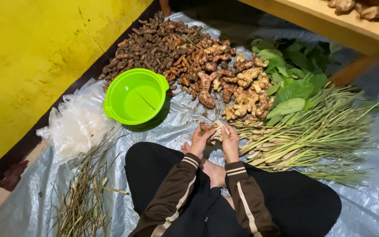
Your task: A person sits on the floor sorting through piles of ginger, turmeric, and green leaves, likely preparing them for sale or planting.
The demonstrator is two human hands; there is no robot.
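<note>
Nearest us, our left hand (pixel 198 141) and right hand (pixel 230 142) each keep a grip clamped on one ginger root (pixel 215 130), held above the plastic sheet (pixel 373 206), near the ginger pile (pixel 246 94); green bowl (pixel 136 96) far left.

Bright, sharp; dark top edge

Seated cross-legged, knees spread wide, a bare foot (pixel 213 169) showing between the thighs. Both forearms reach forward from the lap in brown sleeves with pale stripes, converging ahead of the shins. Left hand (pixel 199 139) raised, fingers curled inward in a grip, thumb side up. Right hand (pixel 230 141) just beside it, fingers bent and closed toward the left, wrist slightly cocked. Hands nearly touching.
</note>
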